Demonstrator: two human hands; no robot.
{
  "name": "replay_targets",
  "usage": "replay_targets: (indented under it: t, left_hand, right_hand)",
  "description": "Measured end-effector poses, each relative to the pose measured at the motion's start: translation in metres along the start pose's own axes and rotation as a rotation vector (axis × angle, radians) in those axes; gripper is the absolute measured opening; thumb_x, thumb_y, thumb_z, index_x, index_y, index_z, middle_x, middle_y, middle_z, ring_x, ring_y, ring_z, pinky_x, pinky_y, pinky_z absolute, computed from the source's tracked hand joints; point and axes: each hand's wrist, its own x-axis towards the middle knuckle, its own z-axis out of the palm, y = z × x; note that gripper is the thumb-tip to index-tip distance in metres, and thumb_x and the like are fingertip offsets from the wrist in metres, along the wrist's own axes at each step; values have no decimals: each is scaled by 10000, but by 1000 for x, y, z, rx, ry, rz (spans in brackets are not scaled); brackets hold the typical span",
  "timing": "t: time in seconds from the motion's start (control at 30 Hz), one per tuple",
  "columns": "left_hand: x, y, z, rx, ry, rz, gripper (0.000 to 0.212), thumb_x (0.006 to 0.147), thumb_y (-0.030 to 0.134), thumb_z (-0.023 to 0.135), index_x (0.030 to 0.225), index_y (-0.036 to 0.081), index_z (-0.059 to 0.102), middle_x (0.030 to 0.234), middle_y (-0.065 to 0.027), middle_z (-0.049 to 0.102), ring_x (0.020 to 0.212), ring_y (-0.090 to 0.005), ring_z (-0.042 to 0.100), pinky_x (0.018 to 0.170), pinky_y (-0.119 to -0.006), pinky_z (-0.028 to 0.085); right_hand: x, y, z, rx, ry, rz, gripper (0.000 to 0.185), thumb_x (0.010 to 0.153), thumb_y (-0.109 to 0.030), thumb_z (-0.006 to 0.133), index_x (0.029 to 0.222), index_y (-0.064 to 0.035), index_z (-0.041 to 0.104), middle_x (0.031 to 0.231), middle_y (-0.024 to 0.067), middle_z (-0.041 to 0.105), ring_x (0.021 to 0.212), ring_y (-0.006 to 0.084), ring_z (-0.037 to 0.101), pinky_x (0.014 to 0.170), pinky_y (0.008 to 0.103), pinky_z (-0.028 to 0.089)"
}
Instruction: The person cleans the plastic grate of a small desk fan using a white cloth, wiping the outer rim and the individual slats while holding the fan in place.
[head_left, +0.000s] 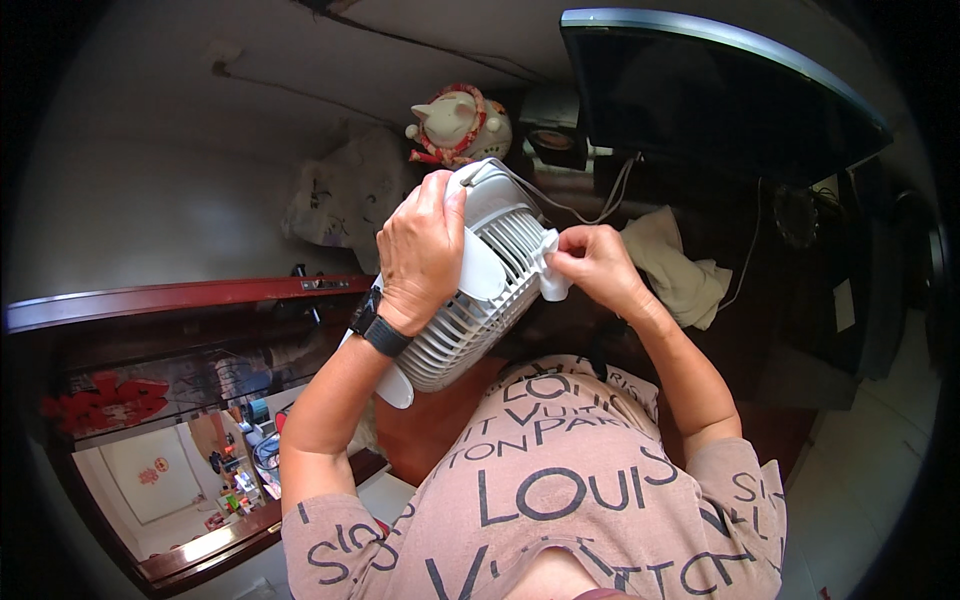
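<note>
A white electric fan (491, 289) with a slatted grille is held tilted before my chest. My left hand (424, 255) grips its casing from the upper left, fingers partly hidden behind it. A small white piece (553, 285) is pinched between the thumb and fingers of my right hand (600, 259), against the fan's right side. Whether this piece is a wipe or a plastic part I cannot tell. Rounded white flaps or feet (395, 387) stick out from the fan's near side.
Beyond the fan stands a white cat figurine (454, 124) with a red patterned collar. A flat screen (705, 97) rises at the upper right. A crumpled cream cloth (679, 259) and a pale cord (581, 216) lie on the dark furniture. At left is a plastic bag (337, 195).
</note>
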Motion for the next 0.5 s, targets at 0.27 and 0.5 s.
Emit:
replay_targets:
  t: [0.27, 0.5]
  left_hand:
    - [2, 2, -2, 4, -10, -19, 252, 1001, 258, 495, 1103, 64, 620, 932, -206, 681, 847, -418, 658, 719, -480, 510]
    - [2, 1, -1, -7, -6, -14, 237, 1005, 268, 497, 1082, 73, 606, 925, -187, 680, 835, -419, 653, 713, -493, 518]
  right_hand:
    - [40, -36, 17, -193, -23, -112, 271, 848, -190, 692, 941, 65, 713, 744, 135, 696, 687, 137, 641, 665, 310, 511]
    - [8, -26, 17, -344, 91, -226, 245, 795, -196, 679, 838, 44, 696, 796, 228, 680, 752, 341, 685, 701, 392, 531]
